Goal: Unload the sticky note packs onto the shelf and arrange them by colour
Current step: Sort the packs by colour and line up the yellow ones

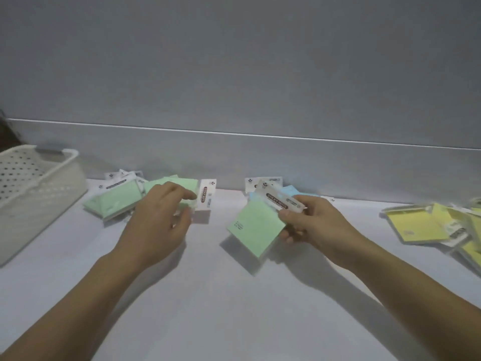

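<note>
Head view: the right hand (312,222) holds a green pack (252,227) in front of the blue packs (289,191). Its grip is narrow, with the thumb and fingers pinching the white header card at the pack's upper right end. The pack hangs tilted just above the white shelf (234,295), and its long axis runs from the header at upper right down to the lower left.

The left hand (158,220) is at the green pile (117,201), which lies beside the white basket (39,194) at the far left. Its fingers curl over the end pack (191,187) and the thumb sits at the pack's near edge, so the grip looks closed on that pack. Blur hides how firmly it holds.

Yellow packs (421,225) lie in a loose heap at the far right, well apart from the rest.

The coming move turns on one relation: the held green pack is to the right of the green pile, with the left hand between the two. The pack's free lower corner already points towards the pile. It most likely needs to travel left across the bare shelf. The left hand is nearer the pile, so a handover would also work, though that hand looks occupied.
</note>
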Tool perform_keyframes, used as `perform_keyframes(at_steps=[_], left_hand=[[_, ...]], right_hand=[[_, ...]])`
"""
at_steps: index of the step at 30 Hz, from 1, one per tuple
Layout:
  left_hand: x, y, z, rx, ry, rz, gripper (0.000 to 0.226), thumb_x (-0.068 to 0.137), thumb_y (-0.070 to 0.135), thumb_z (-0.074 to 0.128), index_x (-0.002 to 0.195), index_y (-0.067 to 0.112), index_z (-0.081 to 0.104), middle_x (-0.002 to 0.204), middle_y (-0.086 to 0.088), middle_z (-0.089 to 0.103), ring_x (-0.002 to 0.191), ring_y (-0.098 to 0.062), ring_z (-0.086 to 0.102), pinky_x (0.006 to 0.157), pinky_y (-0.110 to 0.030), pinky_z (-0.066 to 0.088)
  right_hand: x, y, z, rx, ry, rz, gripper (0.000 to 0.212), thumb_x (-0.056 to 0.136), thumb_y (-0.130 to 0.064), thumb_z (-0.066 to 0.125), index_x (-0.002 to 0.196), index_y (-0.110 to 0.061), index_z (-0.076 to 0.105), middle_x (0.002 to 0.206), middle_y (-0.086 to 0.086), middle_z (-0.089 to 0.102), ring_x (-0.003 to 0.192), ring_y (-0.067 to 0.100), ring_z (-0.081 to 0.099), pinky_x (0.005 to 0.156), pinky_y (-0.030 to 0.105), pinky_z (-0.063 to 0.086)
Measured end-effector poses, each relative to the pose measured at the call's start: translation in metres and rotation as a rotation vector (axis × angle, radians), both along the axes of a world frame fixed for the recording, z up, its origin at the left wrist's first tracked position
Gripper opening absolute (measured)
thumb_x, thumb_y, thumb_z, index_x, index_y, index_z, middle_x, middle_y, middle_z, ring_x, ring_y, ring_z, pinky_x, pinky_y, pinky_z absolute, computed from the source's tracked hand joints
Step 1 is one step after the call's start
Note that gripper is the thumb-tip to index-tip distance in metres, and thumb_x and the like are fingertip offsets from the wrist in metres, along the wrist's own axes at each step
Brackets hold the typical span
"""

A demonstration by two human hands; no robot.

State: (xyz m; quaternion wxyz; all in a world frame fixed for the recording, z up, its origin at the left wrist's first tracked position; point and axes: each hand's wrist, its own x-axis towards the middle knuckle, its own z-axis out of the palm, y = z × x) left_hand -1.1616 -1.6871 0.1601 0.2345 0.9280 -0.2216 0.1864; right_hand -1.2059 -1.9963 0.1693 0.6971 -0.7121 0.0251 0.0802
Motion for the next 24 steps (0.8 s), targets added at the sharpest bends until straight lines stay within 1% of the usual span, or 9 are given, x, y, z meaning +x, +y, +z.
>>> perform_keyframes(at_steps=[4, 6, 8, 11, 14, 16, 18, 21, 24], left_hand=[[-0.020, 0.046, -0.011, -0.022, 0.049, 0.188, 0.027, 0.089, 0.024, 0.053, 0.110, 0.018, 0.068, 0.109, 0.003, 0.062, 0.104, -0.023, 0.056, 0.089, -0.042, 0.048], [-0.033, 0.061, -0.021, -0.053, 0.064, 0.252, 0.024, 0.088, 0.016, 0.058, 0.111, 0.020, 0.067, 0.112, 0.004, 0.060, 0.106, -0.021, 0.055, 0.090, -0.043, 0.049], [-0.042, 0.071, -0.031, -0.061, 0.085, 0.266, 0.029, 0.085, 0.005, 0.064, 0.110, 0.020, 0.067, 0.112, 0.003, 0.061, 0.104, -0.023, 0.055, 0.088, -0.045, 0.050], [-0.045, 0.075, -0.038, -0.073, 0.112, 0.256, 0.031, 0.084, 0.005, 0.063, 0.109, 0.023, 0.066, 0.113, 0.006, 0.059, 0.104, -0.021, 0.054, 0.085, -0.047, 0.050], [-0.044, 0.070, -0.039, -0.082, 0.086, 0.259, 0.032, 0.081, 0.005, 0.063, 0.108, 0.022, 0.066, 0.111, 0.007, 0.059, 0.108, -0.021, 0.055, 0.084, -0.047, 0.051], [-0.044, 0.067, -0.040, -0.059, 0.071, 0.251, 0.033, 0.079, 0.004, 0.065, 0.108, 0.020, 0.068, 0.111, 0.005, 0.060, 0.109, -0.022, 0.056, 0.082, -0.047, 0.052], [-0.045, 0.067, -0.040, -0.039, 0.060, 0.248, 0.032, 0.079, 0.003, 0.066, 0.108, 0.018, 0.068, 0.111, 0.003, 0.060, 0.110, -0.023, 0.057, 0.081, -0.047, 0.052], [-0.049, 0.067, -0.038, -0.004, 0.047, 0.220, 0.030, 0.081, 0.006, 0.066, 0.108, 0.019, 0.068, 0.112, 0.003, 0.061, 0.110, -0.025, 0.059, 0.077, -0.045, 0.051], [-0.050, 0.061, -0.034, 0.039, 0.037, 0.140, 0.027, 0.086, 0.013, 0.065, 0.113, 0.017, 0.068, 0.118, 0.001, 0.062, 0.112, -0.025, 0.058, 0.083, -0.048, 0.051]], right_hand=[[0.042, 0.067, 0.014, 0.068, -0.005, 0.074, 0.016, 0.099, 0.000, 0.060, 0.115, 0.001, 0.060, 0.083, 0.018, 0.072, 0.064, 0.024, 0.069, 0.057, 0.029, 0.057], [0.062, 0.097, 0.019, 0.099, 0.003, 0.090, 0.011, 0.100, 0.002, 0.058, 0.111, -0.001, 0.059, 0.083, 0.020, 0.071, 0.064, 0.024, 0.070, 0.060, 0.031, 0.061], [0.079, 0.123, 0.021, 0.133, 0.029, 0.098, 0.011, 0.100, 0.004, 0.056, 0.109, -0.003, 0.058, 0.078, 0.019, 0.072, 0.059, 0.022, 0.071, 0.057, 0.029, 0.061], [0.098, 0.155, 0.020, 0.135, 0.080, 0.129, 0.020, 0.097, 0.005, 0.059, 0.113, -0.005, 0.053, 0.072, 0.019, 0.074, 0.052, 0.021, 0.071, 0.046, 0.026, 0.056], [0.112, 0.179, 0.016, 0.097, 0.064, 0.085, 0.030, 0.092, 0.005, 0.069, 0.110, -0.009, 0.050, 0.070, 0.015, 0.076, 0.057, 0.025, 0.075, 0.051, 0.028, 0.059], [0.118, 0.191, 0.010, -0.006, -0.014, -0.005, 0.034, 0.086, -0.001, 0.077, 0.106, -0.012, 0.052, 0.070, 0.012, 0.077, 0.060, 0.027, 0.076, 0.053, 0.030, 0.059], [0.119, 0.197, 0.005, -0.207, -0.133, -0.082, 0.037, 0.079, -0.015, 0.085, 0.099, -0.019, 0.054, 0.075, 0.008, 0.077, 0.058, 0.024, 0.075, 0.049, 0.030, 0.056], [0.112, 0.194, 0.001, -0.479, -0.300, -0.128, 0.038, 0.075, -0.034, 0.085, 0.096, -0.026, 0.054, 0.085, -0.002, 0.067, 0.077, 0.020, 0.068, 0.064, 0.034, 0.053], [0.098, 0.172, -0.001, -0.524, -0.428, -0.143, 0.032, 0.080, -0.035, 0.081, 0.100, -0.025, 0.057, 0.086, -0.008, 0.062, 0.081, 0.014, 0.058, 0.069, 0.030, 0.042]])
